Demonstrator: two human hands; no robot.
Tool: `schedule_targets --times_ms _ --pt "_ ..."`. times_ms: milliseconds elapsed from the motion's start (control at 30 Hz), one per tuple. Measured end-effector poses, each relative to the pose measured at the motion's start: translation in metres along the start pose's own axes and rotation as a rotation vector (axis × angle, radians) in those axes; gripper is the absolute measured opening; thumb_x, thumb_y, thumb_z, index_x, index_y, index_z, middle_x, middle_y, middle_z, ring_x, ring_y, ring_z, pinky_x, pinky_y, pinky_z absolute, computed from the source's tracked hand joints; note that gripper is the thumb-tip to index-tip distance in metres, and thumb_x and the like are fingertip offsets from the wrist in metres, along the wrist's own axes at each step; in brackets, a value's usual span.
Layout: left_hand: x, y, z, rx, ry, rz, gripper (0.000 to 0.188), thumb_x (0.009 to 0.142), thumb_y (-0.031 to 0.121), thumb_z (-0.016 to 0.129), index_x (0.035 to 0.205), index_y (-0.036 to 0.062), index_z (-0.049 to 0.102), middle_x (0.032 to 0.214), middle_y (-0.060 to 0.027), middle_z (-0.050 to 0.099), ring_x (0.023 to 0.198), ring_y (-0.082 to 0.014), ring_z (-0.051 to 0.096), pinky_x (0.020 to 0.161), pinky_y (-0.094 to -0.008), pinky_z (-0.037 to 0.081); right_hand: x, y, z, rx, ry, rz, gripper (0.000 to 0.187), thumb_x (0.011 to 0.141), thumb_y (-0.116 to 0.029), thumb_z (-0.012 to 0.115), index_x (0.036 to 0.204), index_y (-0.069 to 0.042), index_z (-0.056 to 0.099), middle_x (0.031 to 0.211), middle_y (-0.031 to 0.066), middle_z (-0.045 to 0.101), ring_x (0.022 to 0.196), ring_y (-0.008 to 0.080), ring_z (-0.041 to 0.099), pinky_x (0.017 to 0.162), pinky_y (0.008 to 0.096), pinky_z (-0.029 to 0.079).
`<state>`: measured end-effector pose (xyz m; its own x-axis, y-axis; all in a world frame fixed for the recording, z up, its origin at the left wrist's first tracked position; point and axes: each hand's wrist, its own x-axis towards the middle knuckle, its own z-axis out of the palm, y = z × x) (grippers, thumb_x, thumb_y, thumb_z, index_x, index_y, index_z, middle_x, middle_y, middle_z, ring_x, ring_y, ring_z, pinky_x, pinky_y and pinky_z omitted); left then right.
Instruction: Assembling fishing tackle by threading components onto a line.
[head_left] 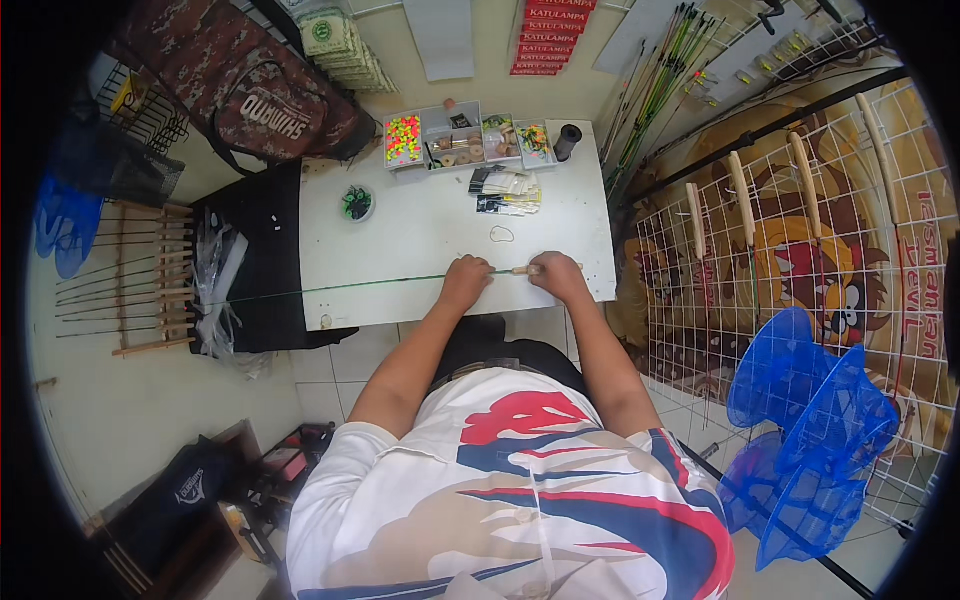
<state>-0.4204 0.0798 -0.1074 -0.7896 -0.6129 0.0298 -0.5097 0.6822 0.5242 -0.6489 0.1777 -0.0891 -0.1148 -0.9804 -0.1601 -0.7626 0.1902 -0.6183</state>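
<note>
One slender green fishing rod (pixel 380 283), held across the near side of the white table (pixel 410 240), running leftward from the hands past the table's edge: left hand (pixel 468 283) closed around the shaft, right hand (pixel 555 275) grasping the pale handle (pixel 520 270). Just beyond the hands, one small thin loop (pixel 502 241), then a stack of flat packets (pixel 507 188); beyond the left hand, one round tub (pixel 357 203) of green-and-black pieces. Farthest from both hands, one compartmented tray (pixel 436 120) of small coloured parts, with one dark cylinder (pixel 568 142) at its right.
</note>
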Motion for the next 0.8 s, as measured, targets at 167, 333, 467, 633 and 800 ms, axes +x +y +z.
schedule_targets --times_ms 167,333,467,633,800 --pt "0.002 -0.008 0.013 -0.042 0.001 -0.077 0.012 0.077 0.015 0.069 0.086 0.0098 0.075 0.086 -0.0069 0.069 0.087 -0.0269 0.063 0.078 -0.0407 0.051 0.004 -0.006 -0.003 0.001 -0.003 -0.032 0.027 0.066 -0.016 0.075 0.092 -0.007 0.073 0.088 0.0142 0.069 0.086 0.0325 0.065 0.077 0.0411 0.052" --pt "-0.002 -0.012 0.006 -0.092 0.019 -0.047 0.013 0.078 0.019 0.071 0.086 0.0094 0.074 0.085 -0.0064 0.069 0.085 -0.0277 0.063 0.077 -0.0411 0.05 0.019 -0.017 -0.009 0.006 0.031 -0.045 0.028 0.066 -0.016 0.074 0.092 -0.007 0.073 0.091 0.0125 0.069 0.088 0.031 0.065 0.079 0.0403 0.053" --pt "-0.004 -0.013 -0.005 -0.049 0.023 -0.071 0.014 0.079 0.022 0.072 0.085 0.0099 0.074 0.085 -0.0062 0.069 0.085 -0.0276 0.063 0.076 -0.0408 0.05 0.031 -0.02 -0.009 0.022 0.018 -0.048 0.026 0.066 -0.017 0.074 0.09 -0.008 0.073 0.092 0.0103 0.068 0.09 0.0293 0.065 0.08 0.0395 0.053" --pt "-0.009 -0.027 -0.011 -0.021 0.023 -0.096 0.014 0.08 0.024 0.071 0.082 0.0104 0.073 0.084 -0.006 0.069 0.083 -0.0268 0.062 0.075 -0.041 0.048 0.045 -0.019 -0.001 0.039 -0.05 -0.008 0.032 0.065 -0.016 0.076 0.096 -0.007 0.073 0.094 0.012 0.068 0.092 0.0309 0.064 0.081 0.0389 0.052" --pt "-0.012 -0.032 -0.019 0.002 0.036 -0.142 0.013 0.08 0.023 0.071 0.086 0.0109 0.073 0.085 -0.0055 0.069 0.085 -0.026 0.063 0.075 -0.0403 0.048 0.054 -0.023 0.005 0.073 -0.068 -0.047 0.031 0.065 -0.016 0.076 0.095 -0.006 0.072 0.095 0.0122 0.068 0.092 0.0307 0.064 0.081 0.0385 0.052"
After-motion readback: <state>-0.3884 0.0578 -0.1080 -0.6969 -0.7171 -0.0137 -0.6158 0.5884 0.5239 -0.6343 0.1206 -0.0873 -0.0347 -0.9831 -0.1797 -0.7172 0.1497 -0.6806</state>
